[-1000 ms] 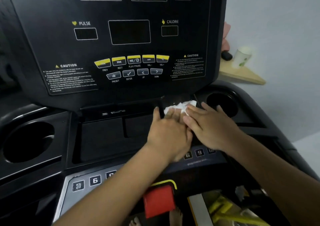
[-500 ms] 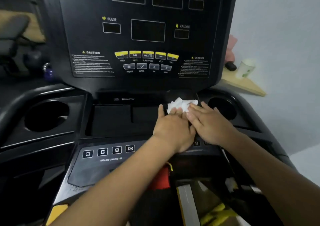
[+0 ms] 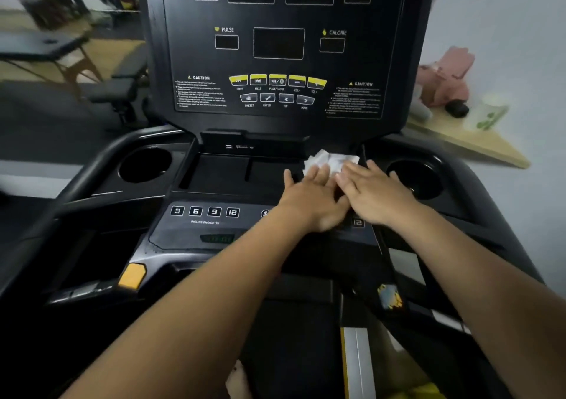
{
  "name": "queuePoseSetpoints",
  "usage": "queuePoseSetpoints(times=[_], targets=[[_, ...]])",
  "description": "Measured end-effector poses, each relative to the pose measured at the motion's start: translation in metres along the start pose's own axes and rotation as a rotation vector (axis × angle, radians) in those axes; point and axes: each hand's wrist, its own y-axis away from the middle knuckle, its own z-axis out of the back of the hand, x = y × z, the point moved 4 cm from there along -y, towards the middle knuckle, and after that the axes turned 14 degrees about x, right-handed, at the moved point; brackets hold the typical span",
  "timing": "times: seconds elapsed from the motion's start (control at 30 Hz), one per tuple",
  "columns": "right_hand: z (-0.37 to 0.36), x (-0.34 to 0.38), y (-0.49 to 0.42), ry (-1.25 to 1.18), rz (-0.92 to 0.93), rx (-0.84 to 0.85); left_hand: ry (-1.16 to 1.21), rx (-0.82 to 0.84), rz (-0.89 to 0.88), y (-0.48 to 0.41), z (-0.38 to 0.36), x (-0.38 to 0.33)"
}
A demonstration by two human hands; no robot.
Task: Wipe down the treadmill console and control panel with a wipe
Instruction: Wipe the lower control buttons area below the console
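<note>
A crumpled white wipe [image 3: 330, 161] lies in the console tray [image 3: 220, 175], centre-right of the frame, just below the upright control panel [image 3: 278, 43]. Your left hand [image 3: 312, 198] and right hand [image 3: 373, 193] lie flat and side by side, fingers extended, pressing its near edge (no grasp). Cup holders [image 3: 145, 164] flank the tray; numbered incline buttons [image 3: 204, 212] sit lower left.

A black treadmill tray [image 3: 226, 175] below the screen carries a crumpled white wipe [image 3: 329, 161] at its right end.
</note>
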Motion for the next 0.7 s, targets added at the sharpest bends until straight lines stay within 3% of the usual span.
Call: queuePoseSetpoints(times=[0.23, 0.43, 0.7], targets=[[-0.024, 0.002, 0.045, 0.004, 0.060, -0.062, -0.029, -0.152, -0.002, 0.037, -0.012, -0.005], [-0.003, 0.005, 0.010, -0.057, -0.012, -0.002, -0.026, -0.003, -0.002, -0.003, 0.008, 0.008], [-0.002, 0.012, 0.013, -0.097, -0.059, -0.065, -0.097, -0.066, -0.025, -0.002, 0.014, 0.009]])
